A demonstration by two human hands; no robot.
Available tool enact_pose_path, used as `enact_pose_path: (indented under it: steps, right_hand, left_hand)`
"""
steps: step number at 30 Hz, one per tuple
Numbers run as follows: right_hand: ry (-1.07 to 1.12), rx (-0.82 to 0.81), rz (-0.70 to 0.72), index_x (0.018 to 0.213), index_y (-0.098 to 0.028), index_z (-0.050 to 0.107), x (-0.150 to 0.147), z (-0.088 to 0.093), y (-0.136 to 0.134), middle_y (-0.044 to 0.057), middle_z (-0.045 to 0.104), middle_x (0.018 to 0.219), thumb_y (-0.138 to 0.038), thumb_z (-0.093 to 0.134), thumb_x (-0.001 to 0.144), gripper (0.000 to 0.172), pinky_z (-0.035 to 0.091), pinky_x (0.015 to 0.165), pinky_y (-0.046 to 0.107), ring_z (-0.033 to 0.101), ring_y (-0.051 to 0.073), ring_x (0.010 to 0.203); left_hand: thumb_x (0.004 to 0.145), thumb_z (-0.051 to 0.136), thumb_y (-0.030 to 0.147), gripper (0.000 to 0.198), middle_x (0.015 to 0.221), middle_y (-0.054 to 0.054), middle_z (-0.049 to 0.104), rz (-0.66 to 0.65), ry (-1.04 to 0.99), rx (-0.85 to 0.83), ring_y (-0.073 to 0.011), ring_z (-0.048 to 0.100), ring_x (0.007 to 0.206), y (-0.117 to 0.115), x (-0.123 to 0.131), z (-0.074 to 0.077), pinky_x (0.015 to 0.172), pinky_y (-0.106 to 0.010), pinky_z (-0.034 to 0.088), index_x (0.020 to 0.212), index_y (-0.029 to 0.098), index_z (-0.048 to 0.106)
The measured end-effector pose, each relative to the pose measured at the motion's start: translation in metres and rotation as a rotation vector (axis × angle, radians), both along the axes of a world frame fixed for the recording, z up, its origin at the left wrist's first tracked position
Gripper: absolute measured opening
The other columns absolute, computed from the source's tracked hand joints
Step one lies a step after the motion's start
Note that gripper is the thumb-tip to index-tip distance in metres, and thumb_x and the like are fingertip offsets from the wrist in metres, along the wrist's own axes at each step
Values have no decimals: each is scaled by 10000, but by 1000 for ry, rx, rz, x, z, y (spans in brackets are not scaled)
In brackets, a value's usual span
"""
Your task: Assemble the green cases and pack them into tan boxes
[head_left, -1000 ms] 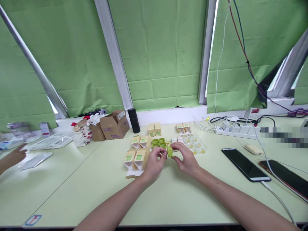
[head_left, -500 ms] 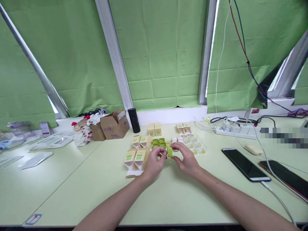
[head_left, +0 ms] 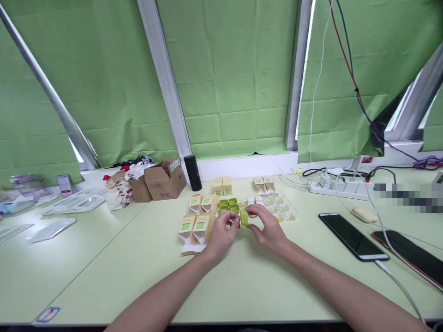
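Note:
A small green case (head_left: 244,218) is gripped between the thumb and fingers of my right hand (head_left: 268,228). Beside it on the left, my left hand (head_left: 224,230) has its fingertips pinched together; whatever they hold is too small to make out. Just behind my hands lie several green trays (head_left: 228,204), small yellowish pieces (head_left: 242,206), white pieces (head_left: 255,200) and clear round cups with yellow centres (head_left: 290,213). Open cream boxes with green squares (head_left: 200,226) stand left of my left hand, with more boxes (head_left: 222,186) farther back.
A black cylinder (head_left: 193,173), a cardboard box (head_left: 166,180) and a patterned bag (head_left: 119,192) stand at the back left. On the right lie a phone (head_left: 353,236), a second dark phone (head_left: 411,256), cables and a white power strip (head_left: 341,190).

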State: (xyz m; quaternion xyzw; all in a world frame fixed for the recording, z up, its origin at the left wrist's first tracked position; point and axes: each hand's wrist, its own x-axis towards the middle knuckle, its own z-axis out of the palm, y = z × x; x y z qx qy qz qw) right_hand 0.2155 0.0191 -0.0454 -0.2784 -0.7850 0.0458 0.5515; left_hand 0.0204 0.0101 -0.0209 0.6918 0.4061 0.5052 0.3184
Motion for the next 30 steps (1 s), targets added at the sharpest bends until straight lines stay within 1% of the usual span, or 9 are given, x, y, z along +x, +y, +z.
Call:
enact_pose_path:
  steps: [4, 13, 21, 30]
  right_hand:
    - [1, -1, -3, 1361, -267, 586, 0, 0, 0, 131, 708, 1251, -100, 633, 924, 470, 663, 948, 512, 698, 311, 1185]
    - [7, -1, -1, 1358, -267, 593, 1, 1, 0, 129, 707, 1247, -92, 631, 923, 471, 665, 942, 499, 698, 305, 1178]
    - [5, -1, -4, 1365, -268, 589, 1, 1, 0, 131, 708, 1248, -108, 630, 933, 463, 675, 928, 497, 703, 308, 1179]
    - [16, 3, -5, 1369, -271, 588, 1, 0, 1, 129, 705, 1261, -108, 629, 935, 465, 670, 942, 493, 699, 304, 1189]
  left_hand:
    - [958, 665, 423, 243, 842, -43, 670, -1, -10, 2, -208, 664, 830, 0, 0, 0, 779, -331, 531, 874, 195, 664]
    - [964, 648, 386, 210, 842, -42, 666, -1, -11, 6, -200, 660, 807, -1, 0, 1, 771, -333, 536, 877, 194, 661]
    - [954, 669, 460, 272, 827, -39, 660, 5, -21, 11, -203, 661, 810, 2, 0, -2, 765, -330, 534, 872, 201, 654]
    - [962, 655, 415, 235, 829, -30, 650, 2, -14, 0, -196, 653, 807, 1, -1, -1, 789, -330, 528, 868, 199, 645]
